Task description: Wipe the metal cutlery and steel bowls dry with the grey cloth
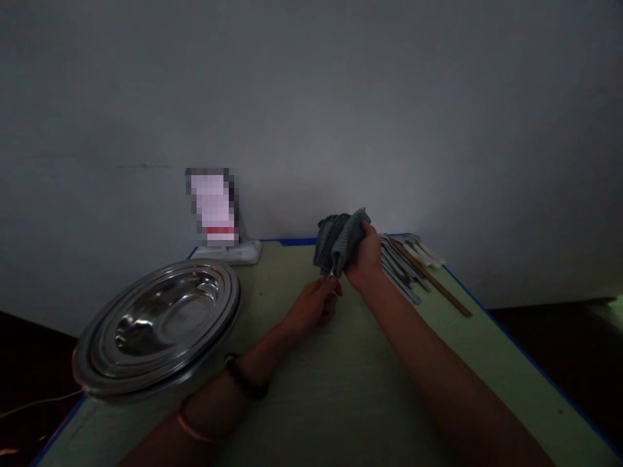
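Observation:
A bunched grey-blue cloth [341,240] is in my right hand [366,259], whose fingers are closed round it above the far part of the table. Just below the cloth, my left hand [311,303] pinches a thin shiny utensil [332,272]. Its other end goes into the cloth, so its kind is hidden. Beyond my right hand lie several metal utensils [402,269] side by side, with brown chopsticks [433,279] next to them. White-handled utensils [426,251] lie at the far right corner.
Stacked round metal trays [104,363] stand on the left of the green table [341,402]. Behind them, a phone [214,204] with a blurred screen leans on a white stand [246,253]. A grey wall [311,117] rises at the table's back edge.

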The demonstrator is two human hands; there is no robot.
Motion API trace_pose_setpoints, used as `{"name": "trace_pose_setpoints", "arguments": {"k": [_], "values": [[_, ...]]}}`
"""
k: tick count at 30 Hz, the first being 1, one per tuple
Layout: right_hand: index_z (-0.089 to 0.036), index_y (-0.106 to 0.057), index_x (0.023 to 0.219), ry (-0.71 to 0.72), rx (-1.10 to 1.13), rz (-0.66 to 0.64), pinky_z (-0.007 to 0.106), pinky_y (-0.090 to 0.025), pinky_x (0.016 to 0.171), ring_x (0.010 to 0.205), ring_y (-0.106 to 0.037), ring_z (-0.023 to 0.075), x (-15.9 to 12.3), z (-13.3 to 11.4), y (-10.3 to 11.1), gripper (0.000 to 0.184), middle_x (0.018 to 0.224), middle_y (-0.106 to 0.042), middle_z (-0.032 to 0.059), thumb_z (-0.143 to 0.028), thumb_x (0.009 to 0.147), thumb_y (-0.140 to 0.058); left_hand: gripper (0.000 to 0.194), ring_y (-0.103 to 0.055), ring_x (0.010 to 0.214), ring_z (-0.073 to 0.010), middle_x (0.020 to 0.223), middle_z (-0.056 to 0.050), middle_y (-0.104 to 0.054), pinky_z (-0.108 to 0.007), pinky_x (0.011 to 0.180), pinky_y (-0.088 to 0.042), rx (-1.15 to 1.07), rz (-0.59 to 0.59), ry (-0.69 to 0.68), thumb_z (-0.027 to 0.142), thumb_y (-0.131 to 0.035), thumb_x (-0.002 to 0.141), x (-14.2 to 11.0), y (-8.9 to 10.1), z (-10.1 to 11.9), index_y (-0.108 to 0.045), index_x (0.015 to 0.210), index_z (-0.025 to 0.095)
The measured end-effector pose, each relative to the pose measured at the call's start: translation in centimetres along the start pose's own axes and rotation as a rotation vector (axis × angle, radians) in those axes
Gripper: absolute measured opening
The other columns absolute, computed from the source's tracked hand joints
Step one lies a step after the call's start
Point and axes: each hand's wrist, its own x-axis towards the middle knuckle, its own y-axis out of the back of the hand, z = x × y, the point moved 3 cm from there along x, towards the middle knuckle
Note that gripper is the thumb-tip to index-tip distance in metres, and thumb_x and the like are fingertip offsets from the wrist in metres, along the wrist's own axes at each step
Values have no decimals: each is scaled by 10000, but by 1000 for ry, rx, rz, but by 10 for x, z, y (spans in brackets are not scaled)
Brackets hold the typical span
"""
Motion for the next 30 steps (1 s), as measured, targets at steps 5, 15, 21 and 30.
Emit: {"name": "trace_pose_setpoints", "arguments": {"k": [5, 15, 21, 30], "values": [[-173, -593, 726, -254, 70, 97, 291, -531, 668, 596, -603, 141, -15, -1, -12, 242, 595, -642, -3, -264, 800, -381, 309, -243, 319, -34, 447, 118, -297, -159, 318, -198, -55, 68, -21, 486, -559, 774, -1, 0, 3, -466, 766, 191], [-159, -588, 672, -260, 104, 247, 188, -503, 591, 543, -597, 91, -13, 31, 4, 225, 573, -654, -19, -131, 828, -428, 353, -202, 307, -25, 458, 126, -249, -156, 335, -199, -146, 197, -3, 540, -430, 828, 0, 7, 1, -426, 758, 194], [-176, -635, 761, -307, 205, 90, 270, -535, 666, 601, -631, 131, -10, 34, 5, 301, 621, -676, -13, -273, 878, -374, 337, -216, 292, -23, 426, 120, -262, -146, 322, -202, -99, 164, 43, 472, -377, 873, 1, 5, -2, -431, 703, 186], [-180, -620, 786, -327, 81, -59, 253, -520, 608, 627, -642, 141, 1, 48, 40, 194, 640, -681, 1, -311, 843, -488, 214, -415, 296, -71, 487, 67, -482, -161, 269, -271, 0, 35, 133, 343, -370, 892, 2, 10, 5, -485, 835, 172]]}}
